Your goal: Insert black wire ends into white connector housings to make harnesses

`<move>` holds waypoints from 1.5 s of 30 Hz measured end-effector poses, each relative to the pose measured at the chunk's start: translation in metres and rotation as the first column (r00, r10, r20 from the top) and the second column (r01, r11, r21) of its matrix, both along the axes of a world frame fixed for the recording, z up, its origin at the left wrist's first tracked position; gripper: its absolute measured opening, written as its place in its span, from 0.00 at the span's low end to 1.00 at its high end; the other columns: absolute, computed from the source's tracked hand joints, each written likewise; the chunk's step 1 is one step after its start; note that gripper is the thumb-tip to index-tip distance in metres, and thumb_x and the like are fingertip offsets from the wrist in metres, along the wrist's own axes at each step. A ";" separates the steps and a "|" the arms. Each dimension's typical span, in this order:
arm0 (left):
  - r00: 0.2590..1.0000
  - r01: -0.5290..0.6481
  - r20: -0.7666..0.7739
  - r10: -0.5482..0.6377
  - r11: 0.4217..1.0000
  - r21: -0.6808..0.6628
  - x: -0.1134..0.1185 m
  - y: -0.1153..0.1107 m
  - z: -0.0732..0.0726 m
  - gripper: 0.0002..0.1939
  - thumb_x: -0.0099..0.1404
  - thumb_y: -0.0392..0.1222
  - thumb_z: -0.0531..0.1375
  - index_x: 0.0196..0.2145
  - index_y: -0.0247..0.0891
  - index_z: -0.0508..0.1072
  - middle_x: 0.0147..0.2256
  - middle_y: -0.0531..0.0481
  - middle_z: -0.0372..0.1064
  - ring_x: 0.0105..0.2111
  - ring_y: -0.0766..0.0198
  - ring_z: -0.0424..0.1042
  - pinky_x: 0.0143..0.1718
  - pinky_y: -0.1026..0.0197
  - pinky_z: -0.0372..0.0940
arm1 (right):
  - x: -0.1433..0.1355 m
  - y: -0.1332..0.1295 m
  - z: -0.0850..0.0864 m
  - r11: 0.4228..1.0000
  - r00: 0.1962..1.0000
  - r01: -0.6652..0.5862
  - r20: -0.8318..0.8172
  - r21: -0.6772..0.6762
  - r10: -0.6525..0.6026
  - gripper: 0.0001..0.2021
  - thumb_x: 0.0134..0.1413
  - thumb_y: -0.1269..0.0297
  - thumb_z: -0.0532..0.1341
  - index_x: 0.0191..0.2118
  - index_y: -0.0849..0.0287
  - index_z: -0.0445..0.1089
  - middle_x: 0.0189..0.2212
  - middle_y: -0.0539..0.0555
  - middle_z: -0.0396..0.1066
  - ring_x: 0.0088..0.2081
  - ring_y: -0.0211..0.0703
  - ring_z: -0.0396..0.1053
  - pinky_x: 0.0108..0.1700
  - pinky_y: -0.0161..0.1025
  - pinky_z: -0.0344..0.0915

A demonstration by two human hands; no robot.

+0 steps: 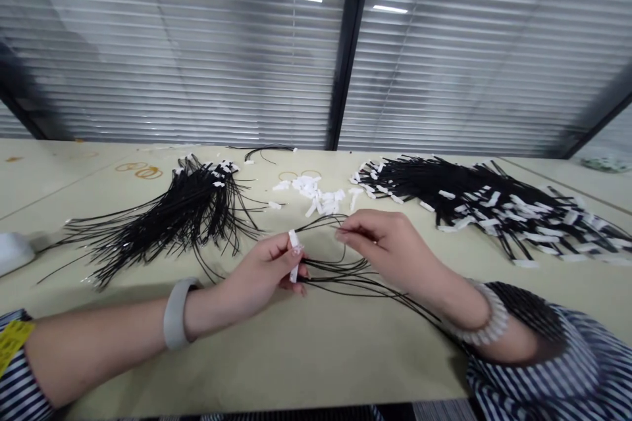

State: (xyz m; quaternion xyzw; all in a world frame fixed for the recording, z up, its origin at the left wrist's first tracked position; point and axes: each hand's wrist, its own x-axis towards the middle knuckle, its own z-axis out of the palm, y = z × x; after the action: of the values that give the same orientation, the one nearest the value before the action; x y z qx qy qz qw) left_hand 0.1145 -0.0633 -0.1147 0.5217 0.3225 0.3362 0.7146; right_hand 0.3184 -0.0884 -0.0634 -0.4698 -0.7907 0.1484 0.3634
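Near the middle of the table, my left hand (269, 266) pinches a long white connector (294, 256) upright between thumb and fingers. Several black wires (345, 270) run out of that connector to the right and pass under my right forearm. My right hand (382, 243) is closed in a pinch on a thin black wire, a little to the right of the connector. That wire bends in a loop between the two hands. The wire's end at my right fingertips is too small to make out.
Behind my hands lies a pile of loose white connectors (316, 192). A bundle of black wires (168, 217) spreads at the left, and a larger heap of wires with white connectors (474, 197) at the right. Rubber bands (143, 171) lie back left, and a white object (14, 253) sits at the left edge.
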 end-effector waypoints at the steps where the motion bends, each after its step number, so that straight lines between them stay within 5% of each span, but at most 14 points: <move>1: 1.000 0.027 -0.010 -0.027 1.000 0.008 -0.001 0.000 0.000 0.11 0.59 0.47 0.57 0.28 0.36 0.65 0.24 0.54 0.64 0.23 0.71 0.65 0.27 0.63 0.65 | -0.003 -0.001 -0.001 0.999 0.998 0.003 0.059 0.048 -0.006 0.06 0.53 0.67 0.56 0.27 0.59 0.67 0.25 0.48 0.67 0.27 0.32 0.61 0.31 0.32 0.58; 4: 0.997 0.071 0.003 -0.071 0.997 0.009 -0.001 -0.001 0.003 0.09 0.58 0.45 0.58 0.27 0.36 0.65 0.25 0.54 0.62 0.25 0.70 0.65 0.27 0.63 0.66 | -0.009 -0.004 0.001 0.995 0.994 -0.021 0.107 0.094 0.011 0.07 0.56 0.67 0.55 0.29 0.59 0.66 0.25 0.48 0.66 0.28 0.31 0.61 0.32 0.30 0.57; 10: 0.994 0.104 0.038 -0.104 0.995 0.004 -0.001 -0.002 0.004 0.08 0.58 0.43 0.58 0.27 0.36 0.67 0.24 0.54 0.61 0.26 0.69 0.64 0.28 0.63 0.66 | -0.010 -0.009 0.006 0.990 0.988 -0.082 0.121 -0.113 0.096 0.10 0.60 0.66 0.47 0.33 0.59 0.63 0.24 0.47 0.64 0.26 0.32 0.59 0.29 0.31 0.56; 24: 0.975 0.220 -0.027 -0.218 0.974 0.061 -0.004 -0.002 0.001 0.11 0.59 0.47 0.57 0.29 0.36 0.66 0.23 0.54 0.65 0.22 0.70 0.67 0.26 0.65 0.61 | -0.023 -0.011 -0.005 0.994 0.968 -0.108 0.230 0.009 0.103 0.12 0.56 0.72 0.49 0.24 0.61 0.63 0.19 0.45 0.59 0.21 0.29 0.51 0.27 0.30 0.49; 36: 0.975 0.221 -0.060 -0.216 0.969 0.106 -0.003 -0.004 0.001 0.10 0.59 0.47 0.57 0.28 0.36 0.65 0.23 0.54 0.64 0.22 0.70 0.65 0.26 0.66 0.61 | -0.023 -0.011 -0.004 0.992 0.970 -0.081 0.221 -0.093 0.100 0.13 0.56 0.71 0.48 0.21 0.61 0.56 0.17 0.45 0.54 0.21 0.29 0.49 0.25 0.31 0.47; 45: 0.970 0.192 -0.182 -0.159 0.965 0.177 0.001 -0.009 0.008 0.13 0.58 0.50 0.56 0.28 0.36 0.65 0.22 0.55 0.61 0.19 0.72 0.61 0.19 0.68 0.57 | -0.031 -0.010 -0.013 0.998 0.946 -0.020 0.322 -0.052 0.036 0.11 0.54 0.73 0.48 0.24 0.61 0.61 0.21 0.47 0.64 0.23 0.31 0.56 0.27 0.32 0.52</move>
State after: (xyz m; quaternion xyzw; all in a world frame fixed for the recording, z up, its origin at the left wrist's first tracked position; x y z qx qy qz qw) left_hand 0.1156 -0.0727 -0.1071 0.6416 0.2992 0.2565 0.6581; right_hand 0.2878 -0.0983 -0.0761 -0.4850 -0.8424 0.0934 0.2156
